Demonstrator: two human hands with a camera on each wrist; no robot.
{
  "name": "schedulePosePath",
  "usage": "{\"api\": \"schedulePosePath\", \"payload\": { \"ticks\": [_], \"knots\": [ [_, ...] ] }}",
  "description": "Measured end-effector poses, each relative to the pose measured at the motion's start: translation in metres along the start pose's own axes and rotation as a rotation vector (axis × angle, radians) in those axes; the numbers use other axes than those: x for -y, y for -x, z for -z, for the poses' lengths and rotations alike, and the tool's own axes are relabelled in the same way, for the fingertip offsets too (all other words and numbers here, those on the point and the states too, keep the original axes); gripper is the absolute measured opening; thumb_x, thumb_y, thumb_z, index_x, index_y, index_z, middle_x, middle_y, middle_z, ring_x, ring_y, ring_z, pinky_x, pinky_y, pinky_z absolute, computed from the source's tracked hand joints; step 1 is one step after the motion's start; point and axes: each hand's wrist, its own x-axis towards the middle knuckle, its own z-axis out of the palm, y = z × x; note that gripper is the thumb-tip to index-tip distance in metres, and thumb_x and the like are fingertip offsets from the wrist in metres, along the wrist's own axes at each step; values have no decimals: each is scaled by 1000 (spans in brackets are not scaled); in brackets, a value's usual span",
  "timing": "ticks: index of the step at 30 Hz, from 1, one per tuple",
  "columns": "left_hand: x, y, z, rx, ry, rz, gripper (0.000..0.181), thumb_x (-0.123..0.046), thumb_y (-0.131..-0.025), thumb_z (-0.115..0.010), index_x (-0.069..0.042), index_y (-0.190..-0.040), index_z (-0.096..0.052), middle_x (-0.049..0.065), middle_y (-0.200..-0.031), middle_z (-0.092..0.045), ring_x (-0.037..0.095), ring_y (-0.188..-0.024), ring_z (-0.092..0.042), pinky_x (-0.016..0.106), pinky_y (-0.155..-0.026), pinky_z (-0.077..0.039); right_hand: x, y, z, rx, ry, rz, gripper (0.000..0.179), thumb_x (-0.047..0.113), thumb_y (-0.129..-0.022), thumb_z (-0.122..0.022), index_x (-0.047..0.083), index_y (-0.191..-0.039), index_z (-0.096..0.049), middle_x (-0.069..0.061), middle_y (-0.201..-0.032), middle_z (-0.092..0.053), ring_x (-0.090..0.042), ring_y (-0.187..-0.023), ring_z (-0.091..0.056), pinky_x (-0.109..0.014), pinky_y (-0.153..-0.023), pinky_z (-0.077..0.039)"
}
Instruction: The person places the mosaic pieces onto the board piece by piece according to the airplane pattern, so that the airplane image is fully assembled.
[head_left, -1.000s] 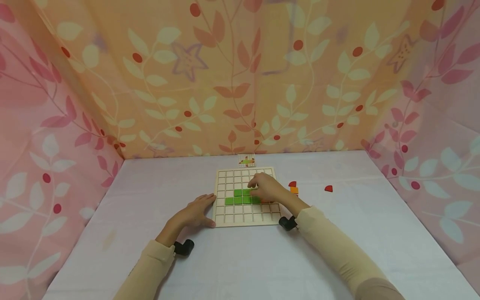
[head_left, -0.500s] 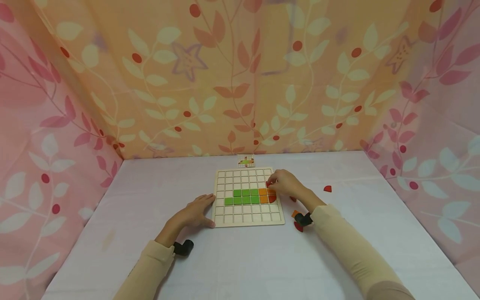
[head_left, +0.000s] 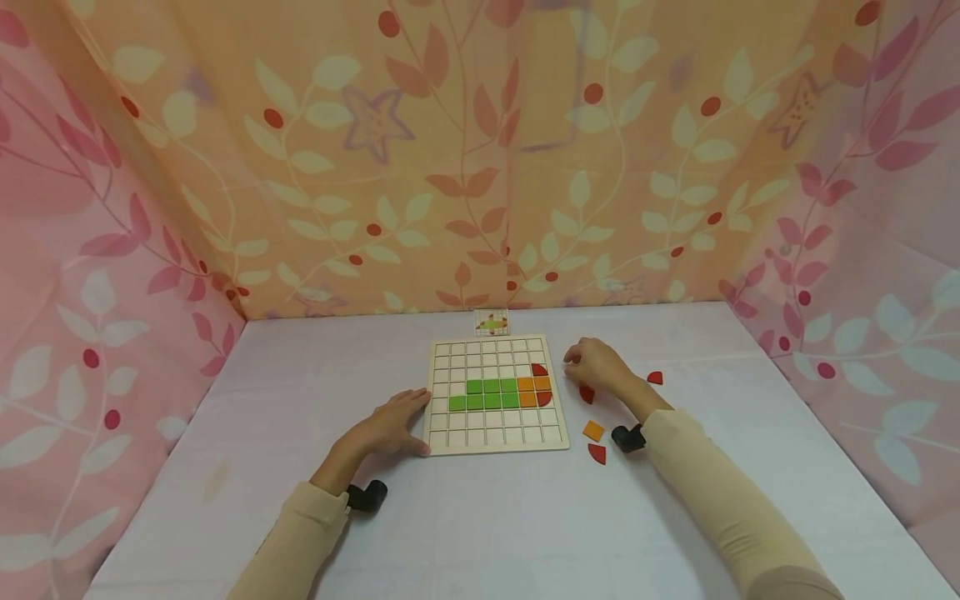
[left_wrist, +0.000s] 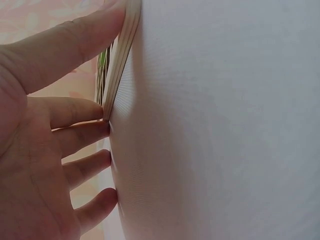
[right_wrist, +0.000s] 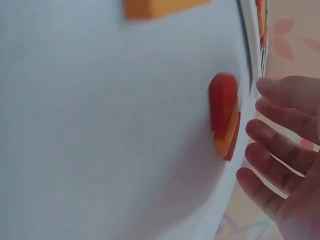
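green tiles (head_left: 492,401): seated in the wooden board (head_left: 492,419), between the fingers of left hand (head_left: 392,422) and right hand (head_left: 600,367)
left hand: fingers apart, touching the board's left edge, likely as a brace
right hand: fingers apart, clamped on nothing, just off the board's right edge
orange tiles (head_left: 527,398), red tiles (head_left: 544,400): on the board, left of right fingers
loose orange tile (head_left: 593,431): on the worktop (head_left: 480,525) behind right fingers, presumably kept handy
picture card (head_left: 491,322): beyond all fingers, probably for easy viewing

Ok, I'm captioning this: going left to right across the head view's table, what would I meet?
Left hand, green tiles on the grid board, three orange tiles on that board, right hand, rightmost red piece.
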Motion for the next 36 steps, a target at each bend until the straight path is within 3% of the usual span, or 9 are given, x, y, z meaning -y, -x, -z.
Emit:
{"api": "schedulePosePath", "payload": {
  "ticks": [11,24,36],
  "knots": [
    [1,0,-1,-9,-1,-11,93,-25,-75,-83,-3,-151,-33,15,-159,-30,39,-148,-21,62,-116,-22,-14,0,3,-15,60,-47,22,17,-88,-68,1,-101,-73,-14,-94,-64,-27,-87,-57,-44,-87,-51],
    [2,0,-1,-10,0,-16,93,-25,-75,-83,-3,-151,-33,15,-159,-31,39,-148,-22,61,-116,-22,-25,-1,2,4,19,-107,19,18,-90,-68,2,-99,-73,-14,-95,-63,-27,-87,-56,-44,-89,-51],
    [0,1,0,-9,-4,-5,93,-25,-75,-83,-3,-151,-33,14,-159,-31,39,-148,-22,61,-116,-22,-30,4,5,5,52,-59,19,13,-87,-67,0,-100,-73,-15,-95,-64,-27,-86,-58,-45,-88,-51]
  ]
}}
